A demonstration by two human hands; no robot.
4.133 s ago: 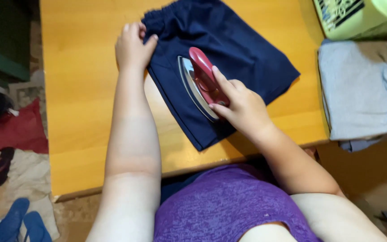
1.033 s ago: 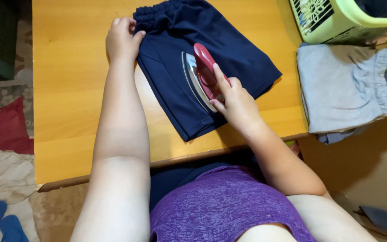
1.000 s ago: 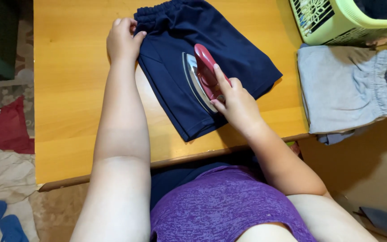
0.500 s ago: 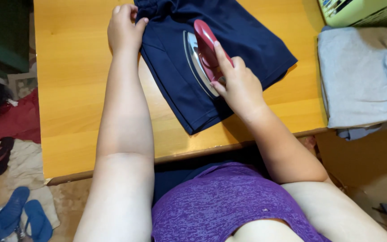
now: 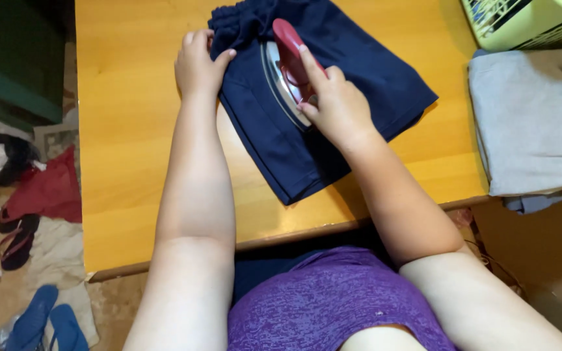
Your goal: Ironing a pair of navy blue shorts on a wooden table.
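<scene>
The right hand (image 5: 333, 104) wraps the red-handled iron (image 5: 285, 65), its long axis pointing away and leftward toward the left hand (image 5: 198, 62) pinching the navy shorts' (image 5: 359, 71) waistband just beside.

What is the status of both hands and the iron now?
Left hand pins navy shorts. Right hand grips red iron, flat on shorts. Nothing blocking.
</scene>
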